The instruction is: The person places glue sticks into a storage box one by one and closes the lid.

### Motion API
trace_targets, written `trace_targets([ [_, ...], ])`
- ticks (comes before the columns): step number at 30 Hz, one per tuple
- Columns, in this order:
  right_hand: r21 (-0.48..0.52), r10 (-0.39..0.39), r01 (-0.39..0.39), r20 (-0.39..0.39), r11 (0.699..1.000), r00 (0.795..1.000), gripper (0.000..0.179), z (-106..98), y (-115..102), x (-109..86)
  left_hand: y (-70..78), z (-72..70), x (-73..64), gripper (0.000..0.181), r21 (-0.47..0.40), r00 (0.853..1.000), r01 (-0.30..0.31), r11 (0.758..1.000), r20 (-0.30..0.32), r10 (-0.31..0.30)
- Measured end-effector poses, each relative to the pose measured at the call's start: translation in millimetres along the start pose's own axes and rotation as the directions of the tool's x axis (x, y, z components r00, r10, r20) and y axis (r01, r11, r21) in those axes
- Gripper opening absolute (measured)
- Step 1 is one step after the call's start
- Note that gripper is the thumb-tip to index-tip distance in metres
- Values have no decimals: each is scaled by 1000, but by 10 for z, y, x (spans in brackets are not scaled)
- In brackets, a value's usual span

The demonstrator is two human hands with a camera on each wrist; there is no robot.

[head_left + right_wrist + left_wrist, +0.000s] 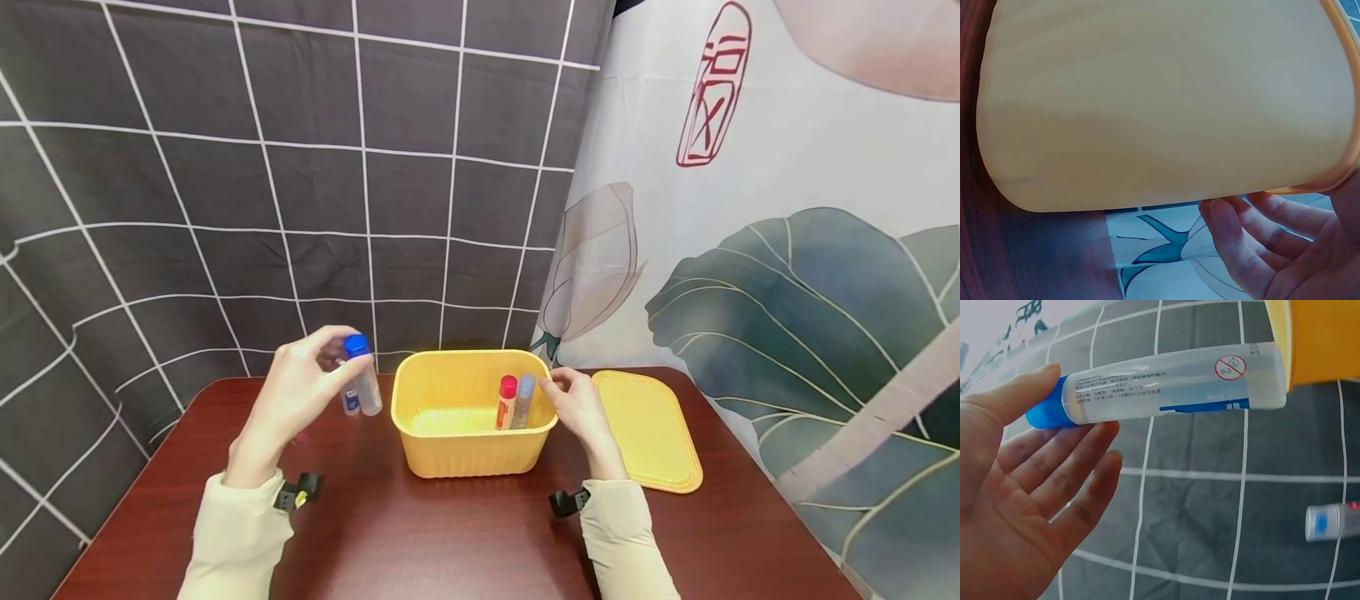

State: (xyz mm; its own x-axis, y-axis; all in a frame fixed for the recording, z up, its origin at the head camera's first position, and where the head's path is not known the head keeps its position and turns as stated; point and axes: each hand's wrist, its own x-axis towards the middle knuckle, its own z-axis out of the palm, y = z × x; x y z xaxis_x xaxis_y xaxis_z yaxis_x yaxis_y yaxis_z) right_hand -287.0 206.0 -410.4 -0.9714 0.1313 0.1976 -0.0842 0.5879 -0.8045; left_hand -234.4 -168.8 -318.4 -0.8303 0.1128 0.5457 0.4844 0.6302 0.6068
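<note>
My left hand (300,392) pinches a clear glue stick (1172,384) by its blue cap, between thumb and fingers. It is held nearly upright, cap on top, to the left of a yellow plastic box (472,454). My right hand (581,408) grips the box's rim at the right back corner; the right wrist view shows its fingers against the outside. Inside the box, a red-capped glue stick (506,402) and a glue stick with a greyish-blue cap (522,402) lean at the right end. Another small clear tube (350,400) stands behind the held one, partly hidden.
A yellow lid (648,429) lies flat on the dark red table (465,533), right of the box. Something reddish (300,436) shows beside the left wrist, mostly hidden. A grey gridded cloth (315,192) and a flower-printed cloth (750,208) hang behind.
</note>
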Motion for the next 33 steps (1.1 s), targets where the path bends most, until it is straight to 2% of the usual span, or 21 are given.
trace_targets([
  [4,-9,2,-2,6,1000,1000,26,-7,-8,-7,75,91,160,36,-40,996,-15,999,83,18],
  [8,-10,-1,2,7,1000,1000,26,-12,-19,-13,137,206,319,36,-58,986,-39,998,162,48],
  [16,6,-3,3,8,1000,1000,26,-10,-18,-16,228,465,587,33,-58,946,-65,996,314,80],
  [21,12,-4,4,7,1000,1000,26,-4,-13,-9,270,639,722,29,-60,910,-73,995,404,91],
  [26,9,-3,3,-1,1000,1000,25,-9,-5,-7,310,845,837,28,-42,869,-132,990,476,136],
  [33,3,9,-9,9,1000,1000,26,-5,-8,-6,359,1083,957,23,-11,803,-178,984,577,151],
])
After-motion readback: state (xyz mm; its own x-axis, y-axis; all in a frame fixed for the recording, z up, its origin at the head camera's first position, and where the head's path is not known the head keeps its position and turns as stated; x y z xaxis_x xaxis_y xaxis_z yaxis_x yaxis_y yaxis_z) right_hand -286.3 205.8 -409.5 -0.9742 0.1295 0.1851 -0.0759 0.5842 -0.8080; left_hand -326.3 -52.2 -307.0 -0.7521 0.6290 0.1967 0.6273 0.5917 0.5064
